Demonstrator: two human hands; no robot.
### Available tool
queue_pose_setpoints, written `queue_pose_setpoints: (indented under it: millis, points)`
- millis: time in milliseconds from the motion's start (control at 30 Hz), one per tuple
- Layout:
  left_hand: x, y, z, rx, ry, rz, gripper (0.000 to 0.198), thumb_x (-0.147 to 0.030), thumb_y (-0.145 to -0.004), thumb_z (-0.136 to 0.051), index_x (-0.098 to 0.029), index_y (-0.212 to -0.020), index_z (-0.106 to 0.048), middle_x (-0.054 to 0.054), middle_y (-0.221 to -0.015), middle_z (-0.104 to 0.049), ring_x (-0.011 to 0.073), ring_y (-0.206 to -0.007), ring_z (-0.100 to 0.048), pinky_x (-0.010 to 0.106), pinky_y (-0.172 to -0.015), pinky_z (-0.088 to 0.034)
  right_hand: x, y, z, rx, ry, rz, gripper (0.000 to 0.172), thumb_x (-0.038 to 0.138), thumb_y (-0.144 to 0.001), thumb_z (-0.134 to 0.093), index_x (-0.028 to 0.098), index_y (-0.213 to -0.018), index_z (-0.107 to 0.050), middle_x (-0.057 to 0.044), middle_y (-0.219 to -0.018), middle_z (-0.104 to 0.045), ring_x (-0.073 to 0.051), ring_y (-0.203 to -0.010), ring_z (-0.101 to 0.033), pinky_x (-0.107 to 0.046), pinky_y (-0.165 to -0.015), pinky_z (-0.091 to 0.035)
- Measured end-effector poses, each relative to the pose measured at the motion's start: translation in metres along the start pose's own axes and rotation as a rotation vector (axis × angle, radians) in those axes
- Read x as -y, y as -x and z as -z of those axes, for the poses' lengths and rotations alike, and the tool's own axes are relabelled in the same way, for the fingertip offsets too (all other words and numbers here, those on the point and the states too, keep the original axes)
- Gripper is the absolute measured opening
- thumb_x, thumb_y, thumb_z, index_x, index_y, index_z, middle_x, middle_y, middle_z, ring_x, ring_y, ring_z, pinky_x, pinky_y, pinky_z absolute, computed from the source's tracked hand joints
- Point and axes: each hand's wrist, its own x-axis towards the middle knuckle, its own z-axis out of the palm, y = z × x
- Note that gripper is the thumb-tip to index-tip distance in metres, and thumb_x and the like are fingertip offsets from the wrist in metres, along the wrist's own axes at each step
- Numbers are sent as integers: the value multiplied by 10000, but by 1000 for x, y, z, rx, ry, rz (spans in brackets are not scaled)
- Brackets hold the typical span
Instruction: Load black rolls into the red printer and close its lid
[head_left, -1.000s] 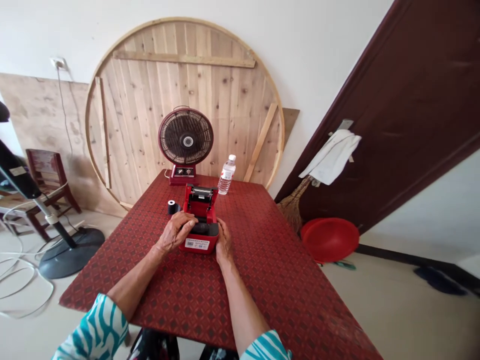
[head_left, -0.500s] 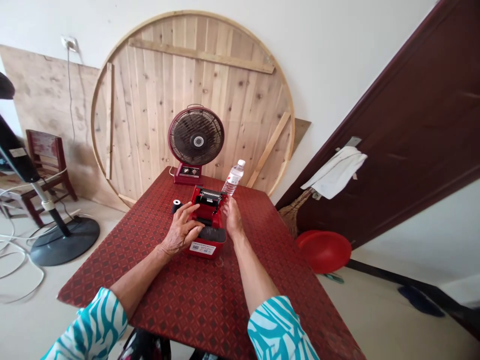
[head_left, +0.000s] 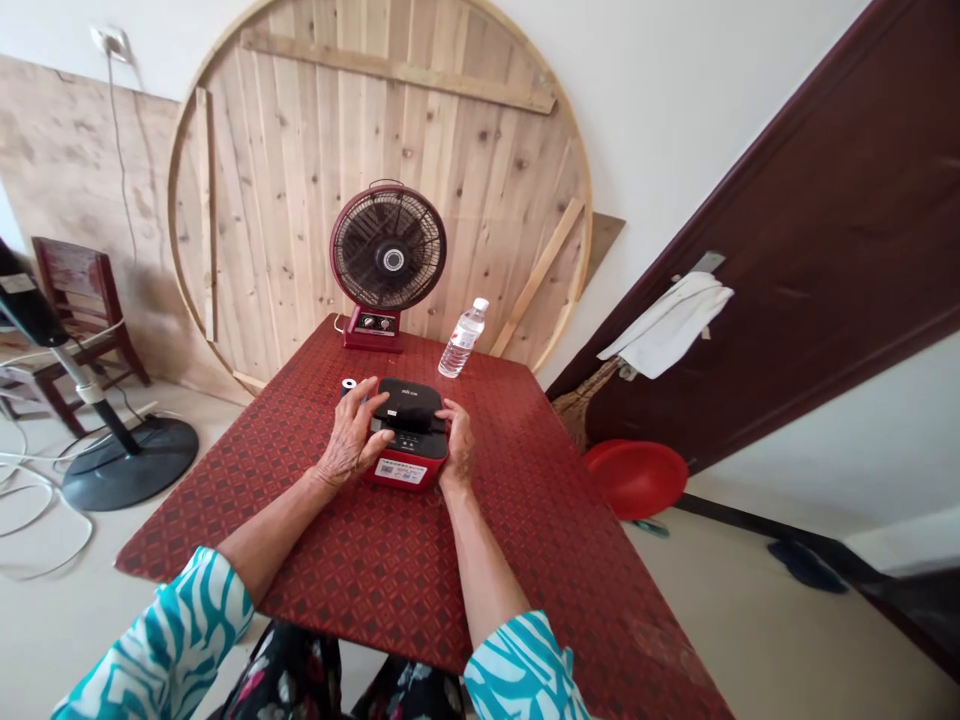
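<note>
A small red receipt printer (head_left: 405, 470) sits near the middle of the red patterned tablecloth (head_left: 225, 520), with a barcode label on its front. Its black lid (head_left: 405, 400) is down. My left hand (head_left: 349, 432) lies across the lid's left side, fingers curled over it. My right hand (head_left: 457, 445) grips the printer's right side. Just behind my left fingers stands a small black roll (head_left: 346, 386), partly hidden by them.
A red desk fan (head_left: 388, 262) and a water bottle (head_left: 463, 340) stand at the table's far end, before a round wooden board (head_left: 480, 160). A dark door (head_left: 787, 220) with a white cloth (head_left: 667, 325) and a red basin (head_left: 636, 478) are right; a fan base (head_left: 129, 462) is left.
The printer's lid, open before with the inside showing, is now down. My right hand has come back from the open top to the printer's side. The view has tilted slightly.
</note>
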Motion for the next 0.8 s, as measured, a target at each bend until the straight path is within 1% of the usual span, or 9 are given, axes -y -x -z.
queue_pose_setpoints:
  millis: [100, 267, 433, 533, 600, 667, 700, 733, 800]
  points:
    - [3, 1, 1, 87, 21, -30, 445, -458, -972, -305, -180, -1200, -567, 139, -1367, -505, 277, -1344, -361, 474, -1098, -283, -2, 9, 1, -8, 63, 40, 357, 369, -935, -317, 209, -909, -634, -68, -1226, -589, -187, -1180, -496, -369, -1045, -344]
    - [7, 2, 1, 125, 17, -29, 435, -505, -935, -387, -191, -1139, -607, 107, -1211, -636, 279, -1262, -432, 462, -1074, -283, -3, 11, 0, -6, 77, 55, 332, 333, -926, -306, 211, -897, -614, -71, -1216, -585, -189, -1175, -498, -382, -1060, -326]
    - [6, 2, -1, 108, 14, -27, 442, -547, -928, -401, -203, -1093, -626, 98, -1155, -670, 276, -1217, -472, 469, -1068, -274, 1, 13, -1, -24, 21, 11, 405, 406, -931, -279, 212, -865, -628, -70, -1207, -594, -191, -1174, -507, -379, -1059, -325]
    - [6, 3, 1, 69, 97, 8, 552, -610, -913, -365, -189, -1201, -576, 122, -1235, -623, 287, -1272, -435, 469, -1075, -288, 0, 15, -3, -32, -51, -16, 419, 474, -913, -322, 208, -914, -646, -71, -1195, -609, -199, -1166, -518, -379, -1057, -336]
    - [6, 2, 5, -37, 194, 136, 607, -628, -910, -334, -171, -1262, -523, 142, -1257, -591, 282, -1234, -471, 449, -1032, -357, -2, 16, -5, -57, -136, -79, 446, 516, -897, -358, 203, -1056, -633, -81, -1200, -616, -204, -1145, -539, -386, -1038, -364]
    - [8, 2, 10, -109, 312, 356, 569, -607, -917, -335, -171, -1237, -511, 118, -1118, -629, 235, -1018, -591, 387, -890, -461, -6, 18, -8, -96, -242, -167, 520, 551, -882, -387, 199, -1225, -556, -91, -1218, -614, -205, -1115, -565, -394, -1006, -399]
    - [8, 1, 12, -104, 372, 466, 529, -592, -919, -347, -176, -1198, -519, 80, -978, -647, 198, -856, -615, 345, -791, -486, -8, 18, -10, -114, -286, -208, 557, 566, -874, -400, 201, -1278, -517, -92, -1231, -610, -204, -1109, -573, -395, -995, -411]
    - [9, 1, 13, -70, 429, 558, 495, -580, -919, -362, -180, -1160, -527, 33, -829, -631, 165, -706, -594, 306, -700, -484, -10, 19, -11, -123, -316, -241, 582, 577, -866, -413, 203, -1305, -494, -91, -1243, -605, -203, -1113, -575, -395, -991, -417]
    - [7, 1, 13, 40, 516, 654, 469, -571, -911, -386, -182, -1123, -538, -29, -644, -551, 132, -552, -516, 264, -598, -448, -12, 20, -13, -117, -337, -285, 597, 590, -854, -431, 209, -1309, -497, -84, -1259, -602, -203, -1139, -566, -392, -997, -415]
